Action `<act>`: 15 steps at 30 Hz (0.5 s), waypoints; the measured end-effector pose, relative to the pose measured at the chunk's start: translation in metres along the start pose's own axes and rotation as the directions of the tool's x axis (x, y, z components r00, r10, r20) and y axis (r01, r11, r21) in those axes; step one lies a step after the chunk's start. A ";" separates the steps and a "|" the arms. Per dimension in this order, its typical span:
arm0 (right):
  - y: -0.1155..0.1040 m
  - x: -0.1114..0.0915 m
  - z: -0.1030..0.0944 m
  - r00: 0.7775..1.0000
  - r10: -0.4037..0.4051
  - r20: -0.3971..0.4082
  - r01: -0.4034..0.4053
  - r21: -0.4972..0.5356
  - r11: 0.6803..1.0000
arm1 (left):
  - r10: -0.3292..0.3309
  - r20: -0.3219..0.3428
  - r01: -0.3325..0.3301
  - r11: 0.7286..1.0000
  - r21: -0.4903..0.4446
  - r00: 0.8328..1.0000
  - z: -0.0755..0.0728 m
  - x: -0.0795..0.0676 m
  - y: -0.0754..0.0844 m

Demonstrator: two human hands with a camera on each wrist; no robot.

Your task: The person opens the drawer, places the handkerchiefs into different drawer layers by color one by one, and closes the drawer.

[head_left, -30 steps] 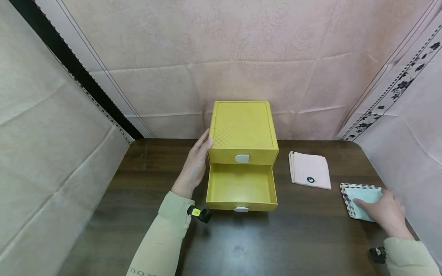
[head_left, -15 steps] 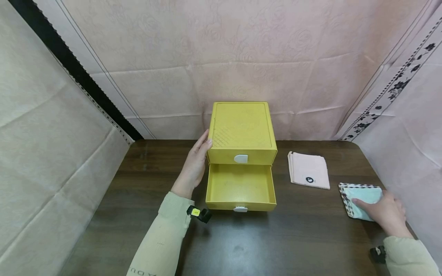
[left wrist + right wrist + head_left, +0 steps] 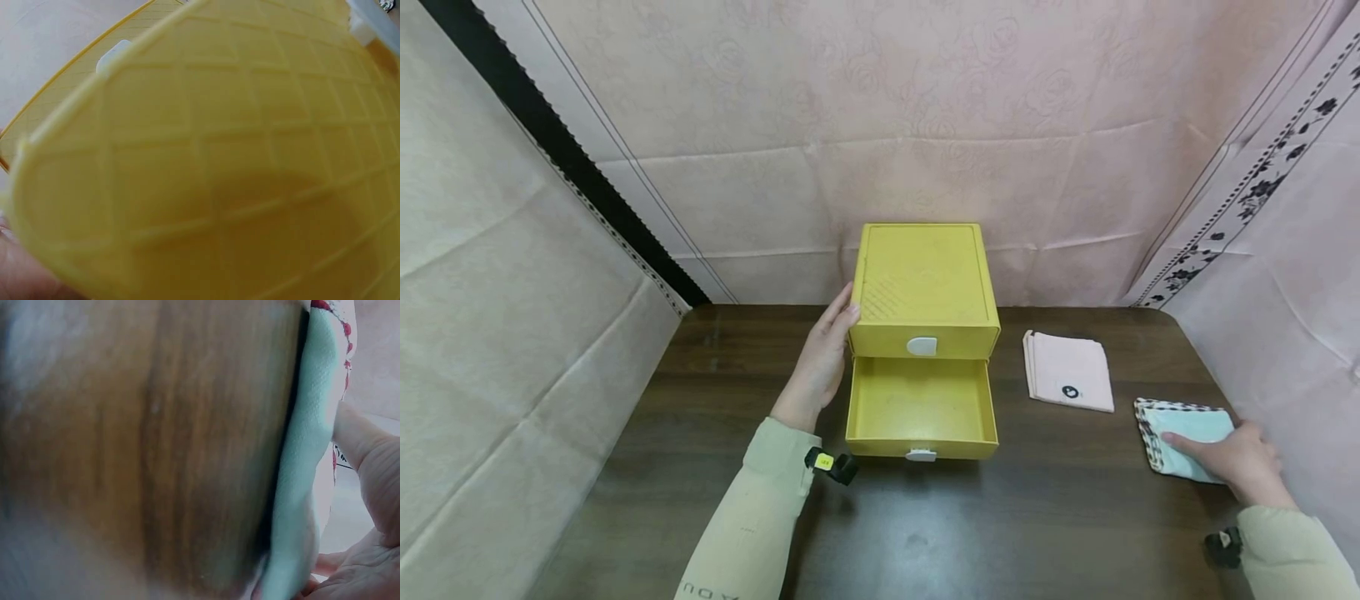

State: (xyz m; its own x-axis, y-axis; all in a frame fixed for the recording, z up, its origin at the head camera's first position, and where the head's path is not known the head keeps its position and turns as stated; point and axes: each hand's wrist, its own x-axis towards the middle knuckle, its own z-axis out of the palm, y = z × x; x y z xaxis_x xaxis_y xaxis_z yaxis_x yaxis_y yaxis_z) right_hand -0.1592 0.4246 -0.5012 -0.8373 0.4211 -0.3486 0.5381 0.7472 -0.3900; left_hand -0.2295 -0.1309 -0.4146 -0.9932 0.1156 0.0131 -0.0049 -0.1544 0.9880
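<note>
A yellow two-drawer box (image 3: 925,275) stands on the table, its lower drawer (image 3: 921,400) pulled out with nothing inside. My left hand (image 3: 820,358) rests against the box's left side, fingers fairly straight and thumb by the front corner. Close up in the left wrist view is a yellow lattice-patterned panel (image 3: 237,150). At the right, my right hand (image 3: 1240,462) grips a folded light-blue cloth (image 3: 1187,425) with a checked border, thumb on top. The right wrist view shows the cloth (image 3: 300,456) edge-on with fingers on its far side.
A folded pale pink cloth (image 3: 1067,371) with a small dark round mark lies between the box and the blue cloth. Dark wooden table (image 3: 917,533) stretches in front. Patterned fabric hangs (image 3: 940,100) behind and along both sides.
The head view has shifted slightly. My right hand has moved a little to the right at the blue cloth's edge. My left hand stays against the box.
</note>
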 end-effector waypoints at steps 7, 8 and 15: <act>-0.001 0.001 -0.003 0.999 -0.039 -0.010 0.038 -0.029 0.999 | -0.002 0.010 0.002 1.000 0.005 1.000 0.000 -0.001 0.000; -0.002 0.000 -0.003 0.999 -0.042 -0.011 0.041 -0.025 0.999 | -0.002 0.013 0.002 1.000 0.005 1.000 0.000 -0.001 0.000; -0.004 -0.005 -0.006 0.993 -0.111 -0.045 0.112 0.019 0.993 | -0.011 0.016 0.011 1.000 0.009 1.000 -0.002 0.001 0.000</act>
State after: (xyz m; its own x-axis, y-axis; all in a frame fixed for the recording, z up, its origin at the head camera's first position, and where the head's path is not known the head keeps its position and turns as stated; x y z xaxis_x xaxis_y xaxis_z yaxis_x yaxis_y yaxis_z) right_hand -0.1581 0.4223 -0.4931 -0.8956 0.3582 -0.2638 0.4424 0.7801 -0.4425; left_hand -0.2305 -0.1327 -0.4152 -0.9911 0.1328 0.0048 -0.0145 -0.1442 0.9894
